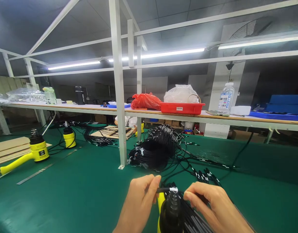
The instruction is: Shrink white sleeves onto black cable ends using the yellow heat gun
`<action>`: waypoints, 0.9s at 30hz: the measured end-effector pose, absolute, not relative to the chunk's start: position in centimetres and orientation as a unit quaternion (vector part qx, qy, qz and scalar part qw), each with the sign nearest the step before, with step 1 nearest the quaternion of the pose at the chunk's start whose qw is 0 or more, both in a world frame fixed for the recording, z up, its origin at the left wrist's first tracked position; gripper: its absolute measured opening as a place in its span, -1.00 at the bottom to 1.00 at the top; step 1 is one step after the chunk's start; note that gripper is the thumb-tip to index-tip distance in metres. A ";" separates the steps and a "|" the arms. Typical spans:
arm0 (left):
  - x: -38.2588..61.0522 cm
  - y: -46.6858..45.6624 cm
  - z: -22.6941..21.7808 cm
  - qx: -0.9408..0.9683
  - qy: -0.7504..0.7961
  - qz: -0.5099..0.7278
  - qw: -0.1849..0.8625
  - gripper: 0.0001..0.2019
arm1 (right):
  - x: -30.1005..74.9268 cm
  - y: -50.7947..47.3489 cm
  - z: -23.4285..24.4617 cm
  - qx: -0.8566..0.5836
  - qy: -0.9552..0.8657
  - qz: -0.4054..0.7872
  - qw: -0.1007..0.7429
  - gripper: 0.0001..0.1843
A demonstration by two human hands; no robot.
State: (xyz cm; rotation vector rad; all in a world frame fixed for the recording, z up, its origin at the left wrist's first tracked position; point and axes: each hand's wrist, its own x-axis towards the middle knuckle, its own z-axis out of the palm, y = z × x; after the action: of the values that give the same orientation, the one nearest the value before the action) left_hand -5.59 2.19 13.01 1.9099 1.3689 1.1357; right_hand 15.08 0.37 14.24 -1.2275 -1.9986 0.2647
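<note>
Between the thumb and fingers of my left hand [142, 200] is a black cable [164, 190]. A white sleeve [173, 189] at its right end lies directly over the nozzle of a yellow and black heat gun [172, 212], which points upward. On the other side of the nozzle, my right hand [213, 202] has its thumb and forefinger closed in a pinch. Whatever may be in that pinch is hidden. A bundle of black cables [196, 221] runs beneath and beside my right hand.
Black cable coils [152, 155] lie behind a white post [120, 97]. More cable ends [204, 174] rest on the green mat [83, 191]. Leftward are two other heat guns [39, 150] and a metal ruler [35, 173]. A shelf [144, 113] carries a red tray [181, 108] and a bottle [226, 97].
</note>
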 end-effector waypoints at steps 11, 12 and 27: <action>-5.7 1.6 13.3 0.730 0.493 0.391 0.266 -0.59 | 15.3 0.9 13.8 -0.483 -0.786 0.158 0.353 -0.61; -5.7 1.6 13.3 0.733 0.481 0.399 0.271 -0.64 | 15.2 1.0 13.8 -0.485 -0.782 0.161 0.356 -0.64; -5.4 2.0 13.3 0.732 0.484 0.413 0.245 -0.63 | 15.4 1.1 13.8 -0.495 -0.780 0.172 0.342 -0.57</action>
State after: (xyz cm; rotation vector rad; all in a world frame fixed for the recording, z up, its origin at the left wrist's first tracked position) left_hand -5.43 2.05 13.26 1.9980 1.3202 1.1276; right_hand 15.40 1.07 13.75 -1.2871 -2.0269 0.4482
